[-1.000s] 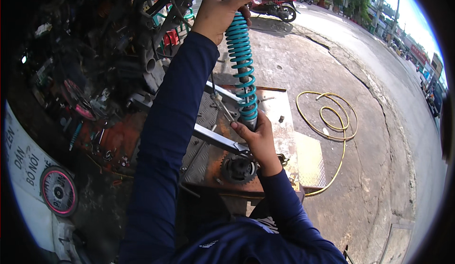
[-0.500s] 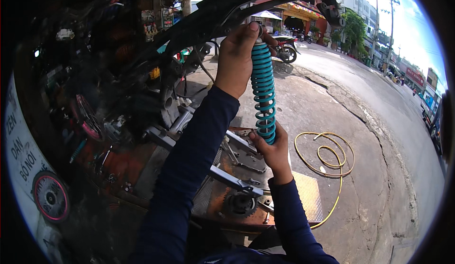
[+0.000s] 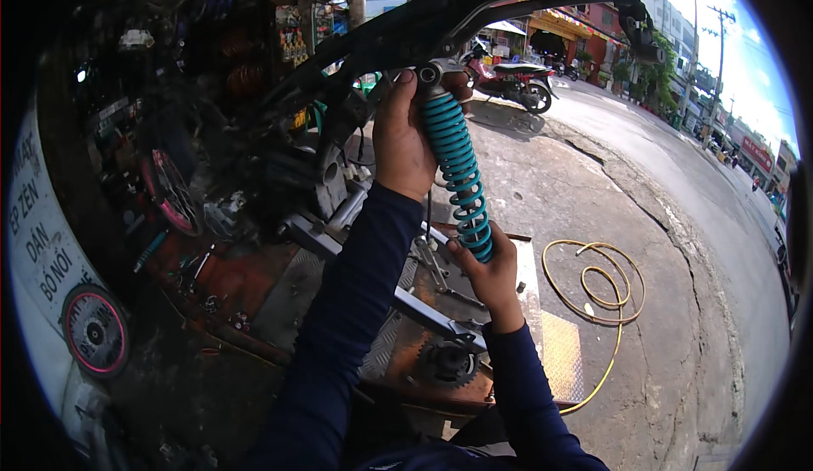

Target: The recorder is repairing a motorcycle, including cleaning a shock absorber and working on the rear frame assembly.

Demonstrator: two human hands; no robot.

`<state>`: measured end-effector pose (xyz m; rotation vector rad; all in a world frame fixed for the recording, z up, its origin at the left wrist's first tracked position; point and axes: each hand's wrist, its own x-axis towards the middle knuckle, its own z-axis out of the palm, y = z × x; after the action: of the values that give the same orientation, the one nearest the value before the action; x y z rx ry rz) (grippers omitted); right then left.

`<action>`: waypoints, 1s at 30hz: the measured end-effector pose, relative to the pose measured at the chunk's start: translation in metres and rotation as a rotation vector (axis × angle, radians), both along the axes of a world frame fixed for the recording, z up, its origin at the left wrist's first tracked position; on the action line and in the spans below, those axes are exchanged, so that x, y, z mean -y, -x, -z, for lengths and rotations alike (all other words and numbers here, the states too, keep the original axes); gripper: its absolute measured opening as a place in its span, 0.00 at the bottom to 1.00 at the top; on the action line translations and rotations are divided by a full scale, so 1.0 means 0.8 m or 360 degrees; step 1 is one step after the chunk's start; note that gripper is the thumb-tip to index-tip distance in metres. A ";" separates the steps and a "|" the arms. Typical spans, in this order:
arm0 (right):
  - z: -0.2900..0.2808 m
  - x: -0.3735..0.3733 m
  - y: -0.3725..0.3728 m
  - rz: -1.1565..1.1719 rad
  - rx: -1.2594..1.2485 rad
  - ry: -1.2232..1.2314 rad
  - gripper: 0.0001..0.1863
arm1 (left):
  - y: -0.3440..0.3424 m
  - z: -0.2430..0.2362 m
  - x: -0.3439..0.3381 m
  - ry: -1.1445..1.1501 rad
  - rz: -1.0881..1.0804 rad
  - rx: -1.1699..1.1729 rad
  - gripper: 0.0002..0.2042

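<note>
Both my hands hold a shock absorber [image 3: 456,154] with a teal coil spring, tilted so its top leans left. My left hand [image 3: 405,145] is wrapped round its upper end, just below the metal eye, with the thumb up along the side. Lower down, my right hand [image 3: 494,272] grips the bottom of the spring; the lower mount is hidden in the palm. The upper eye is close beneath a black motorcycle frame [image 3: 461,14]; I cannot tell whether they touch. Below lies the silver swingarm [image 3: 432,312], with a dark sprocket [image 3: 449,361] near its end.
A rusty work platform [image 3: 246,280] carries loose metal parts and tools. A yellow hose [image 3: 611,365] lies coiled on the pavement at right. Beyond it stands a parked motorbike [image 3: 517,82] beside the road. At left, a pink-rimmed wheel [image 3: 95,331] leans by a white sign [image 3: 51,242].
The shock absorber has gone from nearly upright to tilted, its top moved left and slightly down beneath the frame. My left hand moved with it, and the view shifted a little.
</note>
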<state>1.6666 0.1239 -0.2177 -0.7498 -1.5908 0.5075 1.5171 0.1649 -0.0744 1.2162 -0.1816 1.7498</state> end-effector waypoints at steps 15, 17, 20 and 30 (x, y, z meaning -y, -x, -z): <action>-0.024 0.005 -0.013 -0.0206 -0.0101 0.0271 0.19 | -0.010 -0.009 0.008 -0.0099 -0.0251 -0.0027 0.27; -0.030 0.002 -0.016 -0.0192 -0.0056 0.0232 0.19 | -0.012 -0.010 0.007 -0.0099 -0.0220 -0.0075 0.29; -0.038 0.008 -0.015 -0.0205 -0.0023 0.0215 0.20 | -0.016 -0.014 0.008 0.0131 -0.0242 -0.0145 0.38; 0.032 -0.036 -0.020 -0.0584 -0.0285 0.0259 0.36 | -0.015 -0.027 0.006 0.0251 -0.0267 -0.0113 0.32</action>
<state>1.6824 0.1523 -0.2432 -0.5148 -1.5358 0.9538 1.5288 0.1601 -0.0525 1.2035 0.1014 1.8239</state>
